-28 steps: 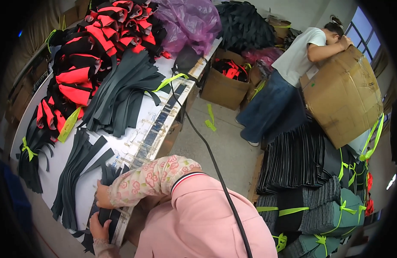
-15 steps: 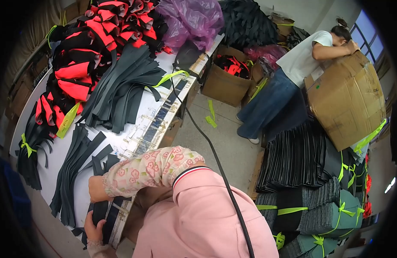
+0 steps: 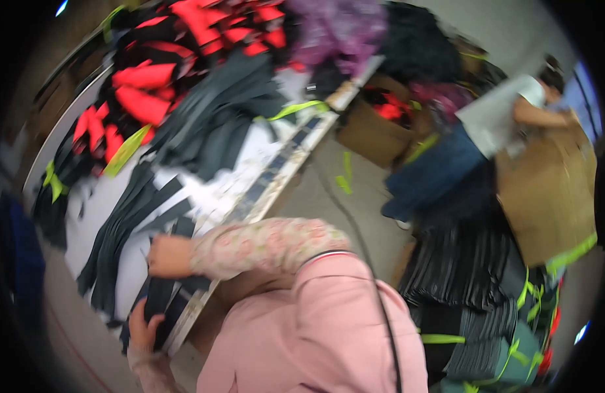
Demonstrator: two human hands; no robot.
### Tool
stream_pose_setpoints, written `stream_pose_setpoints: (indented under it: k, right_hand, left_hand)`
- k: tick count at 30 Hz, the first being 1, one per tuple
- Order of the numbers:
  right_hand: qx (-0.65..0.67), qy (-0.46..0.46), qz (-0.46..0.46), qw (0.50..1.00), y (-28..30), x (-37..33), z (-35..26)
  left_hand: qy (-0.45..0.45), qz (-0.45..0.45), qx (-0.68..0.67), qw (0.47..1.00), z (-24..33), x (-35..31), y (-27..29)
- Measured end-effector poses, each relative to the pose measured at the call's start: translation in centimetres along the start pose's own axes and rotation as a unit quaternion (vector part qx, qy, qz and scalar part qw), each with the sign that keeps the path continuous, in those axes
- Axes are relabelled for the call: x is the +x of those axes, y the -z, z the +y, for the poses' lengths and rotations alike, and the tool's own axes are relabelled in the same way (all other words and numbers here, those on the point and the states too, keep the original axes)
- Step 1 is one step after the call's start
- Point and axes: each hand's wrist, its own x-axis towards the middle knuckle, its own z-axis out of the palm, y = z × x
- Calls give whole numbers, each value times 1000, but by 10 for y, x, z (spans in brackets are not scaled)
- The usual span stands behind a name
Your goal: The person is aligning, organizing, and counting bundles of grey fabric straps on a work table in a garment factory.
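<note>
My right hand [image 3: 171, 256] is closed over dark grey strips at the near end of the white table [image 3: 129, 278]. A dark strip [image 3: 161, 295] runs from under this fist toward my left hand [image 3: 144, 326]. My left thumb and fingers curve around the lower end of that strip, close to the table's edge. Motion blur hides the exact fingertip contact. Beside my hands, a loose bundle of long dark grey strips [image 3: 115, 239] lies on the table. A larger pile of similar strips [image 3: 214, 121] lies farther up.
Red-and-black pieces [image 3: 148, 88] are heaped at the far left, beside a purple plastic bag [image 3: 338, 33]. A black cable [image 3: 355, 232] hangs across my right side. At right, a co-worker [image 3: 495, 121] leans over a large carton [image 3: 548, 190], near stacked black sheets [image 3: 456, 268].
The view has shifted and blurred, so the table and stacks sit differently in it. Both hands stay at the strip, my right one slightly higher. The co-worker still bends at the carton.
</note>
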Motion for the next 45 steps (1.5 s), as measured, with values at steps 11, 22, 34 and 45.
stream_pose_setpoints:
  k: [11,22,34,45]
  right_hand:
    - [51,-93,-127,986,11,-48,24]
    - [157,-188,-136,960,3,2,-17]
    - [85,-183,-538,818,-153,73,-9]
    - [250,-64,-353,899,-111,43,6]
  left_hand:
    - [13,-17,218,976,34,16,-13]
    - [27,23,202,979,4,12,-33]
    - [-50,95,211,972,10,4,-45]
    - [-40,100,197,975,1,-6,-38]
